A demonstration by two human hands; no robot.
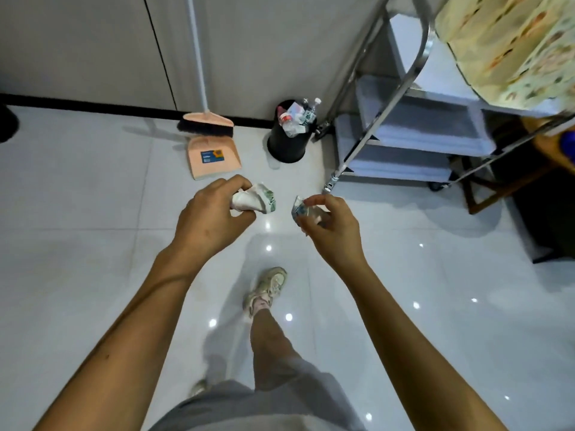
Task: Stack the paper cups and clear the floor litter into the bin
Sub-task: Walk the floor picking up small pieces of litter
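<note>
left hand [214, 213] grips a crumpled cup [256, 200]; right hand [329, 225] pinches a wrapper [300, 208]; bin [287, 135] stands ahead by the wall, nearer the right.

Bare forearms [124, 321], loose grey shorts [280, 409], worn cream lace-up sneakers [269, 287].

1. Crumpled paper cup [259, 200], white with green print, gripped in left hand [211, 216].
2. Crumpled blue-printed paper [299, 209], pinched in right hand [329, 225].
3. Black bin [284, 147], upright, heaped full.
</note>
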